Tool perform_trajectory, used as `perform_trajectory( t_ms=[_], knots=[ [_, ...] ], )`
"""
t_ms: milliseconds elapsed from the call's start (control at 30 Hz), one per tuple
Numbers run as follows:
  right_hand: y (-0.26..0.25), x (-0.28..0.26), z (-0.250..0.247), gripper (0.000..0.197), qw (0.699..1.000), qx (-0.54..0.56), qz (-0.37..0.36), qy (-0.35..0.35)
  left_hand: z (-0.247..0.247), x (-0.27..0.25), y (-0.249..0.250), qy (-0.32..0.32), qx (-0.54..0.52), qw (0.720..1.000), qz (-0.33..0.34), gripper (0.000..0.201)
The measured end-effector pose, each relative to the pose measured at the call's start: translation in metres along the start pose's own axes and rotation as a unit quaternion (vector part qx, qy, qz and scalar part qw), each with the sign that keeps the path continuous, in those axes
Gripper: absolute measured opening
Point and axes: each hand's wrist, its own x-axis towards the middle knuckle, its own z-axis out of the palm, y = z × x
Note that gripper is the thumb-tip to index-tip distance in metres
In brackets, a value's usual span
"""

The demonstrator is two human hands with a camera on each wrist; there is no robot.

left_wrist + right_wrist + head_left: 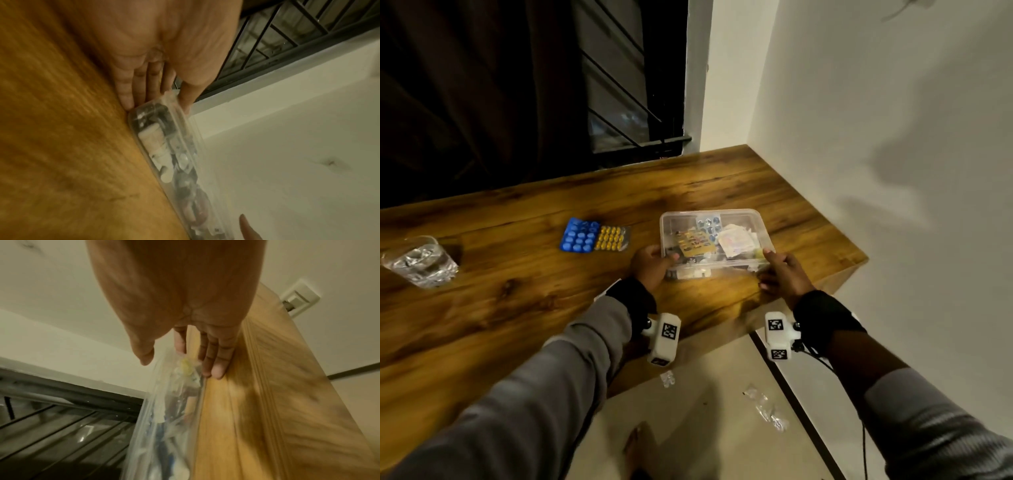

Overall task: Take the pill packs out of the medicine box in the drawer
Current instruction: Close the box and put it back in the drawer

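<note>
At frame centre the clear medicine box point(714, 240) is gripped at its near corners by the left hand point(650, 265) and right hand point(784, 274), seemingly steadied on the tabletop point(517, 291), packs still inside.

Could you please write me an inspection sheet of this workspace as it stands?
Surface: wooden table, box near its front edge.
Job's things: clear medicine box still holds packs; blue pill pack and yellow pill pack lie left of it.
Clutter: glass at far left; plastic scraps on the floor.
Grip: left hand and right hand hold the box's near corners.
Cables: black cable from the right wrist.
Surroundings: barred window, white wall.
</note>
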Motion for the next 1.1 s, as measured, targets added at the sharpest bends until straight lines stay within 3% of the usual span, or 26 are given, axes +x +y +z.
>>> perform_trajectory(
  t_ms=[67,167,367,500,567,633,667,700,800,900,1033,1100],
  knots=[
    [0.0,-0.007,-0.007,0.043,1.0,0.001,0.017,0.016,0.005,-0.011,0.0,-0.023,0.004,1.0,-0.015,0.037],
    [-0.001,-0.018,-0.025,0.046,0.999,0.0,0.04,0.029,0.013,-0.033,-0.004,-0.034,0.002,0.999,-0.026,0.04],
    [0.02,-0.051,-0.063,0.05,0.986,0.146,0.076,0.032,0.04,-0.08,-0.013,-0.117,-0.004,0.993,-0.002,0.044],
    [0.041,-0.078,-0.073,0.049,0.979,0.173,0.047,0.099,0.041,-0.118,-0.044,-0.148,-0.093,0.984,0.018,0.025],
    [0.049,-0.093,-0.072,0.049,0.969,0.205,0.03,0.133,0.031,-0.138,-0.075,-0.225,-0.07,0.972,-0.024,0.017],
    [0.057,-0.107,-0.069,0.043,0.962,0.226,0.015,0.15,0.019,-0.148,-0.108,-0.32,-0.005,0.94,-0.121,0.013],
    [0.061,-0.114,-0.067,0.038,0.958,0.238,0.011,0.157,0.014,-0.151,-0.122,-0.334,-0.005,0.926,-0.177,0.015],
    [0.065,-0.12,-0.064,0.033,0.953,0.251,0.008,0.167,0.009,-0.151,-0.134,-0.324,-0.033,0.917,-0.228,0.025],
    [0.076,-0.139,-0.051,0.024,0.938,0.284,0.005,0.2,0.001,-0.147,-0.162,-0.203,-0.199,0.901,-0.327,0.041],
    [0.089,-0.156,-0.039,0.025,0.923,0.309,0.012,0.228,-0.006,-0.138,-0.176,-0.129,-0.264,0.89,-0.35,0.039],
    [0.1,-0.174,-0.025,0.028,0.915,0.323,0.01,0.242,-0.017,-0.131,-0.174,-0.096,-0.237,0.9,-0.352,0.044],
    [0.103,-0.179,-0.023,0.03,0.914,0.325,0.007,0.243,-0.024,-0.127,-0.178,-0.065,-0.242,0.899,-0.36,0.033]
  ],
)
